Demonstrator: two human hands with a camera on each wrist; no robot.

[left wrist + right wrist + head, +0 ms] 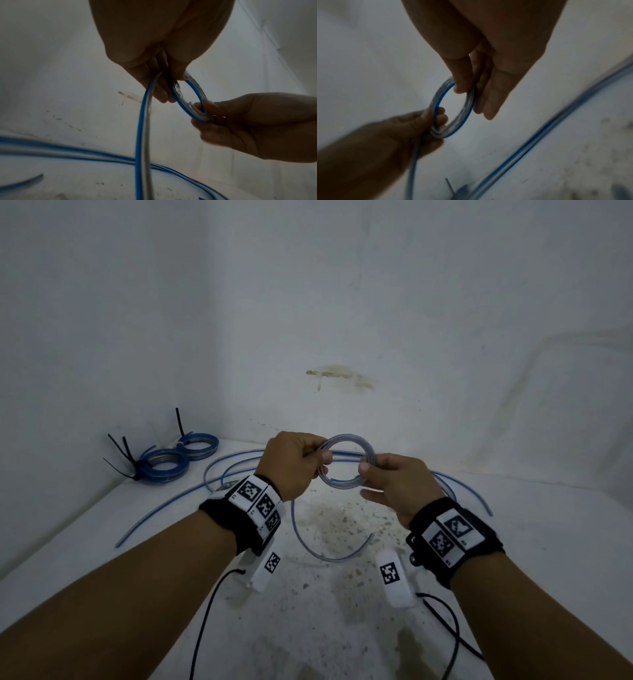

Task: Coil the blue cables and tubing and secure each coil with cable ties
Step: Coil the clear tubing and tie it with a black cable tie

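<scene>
A small coil of clear tubing with a blue stripe (346, 440) hangs in the air between both hands. My left hand (297, 462) grips the coil's left side, thumb on top; the loose tail (143, 142) drops from this hand down to the floor. My right hand (387, 477) pinches the coil's right side between thumb and fingers, lower fingers spread. In the left wrist view the coil (188, 97) runs from my fingers to the right hand (254, 124). In the right wrist view the coil (453, 108) links both hands. Two finished coils (181, 455) with black cable ties (123, 455) lie at the far left.
Loose blue tubing (219, 474) loops over the white, speckled floor (342, 594) under and behind my hands. White walls (342, 320) close the corner just beyond. Black cords (205, 621) hang from both wrist bands.
</scene>
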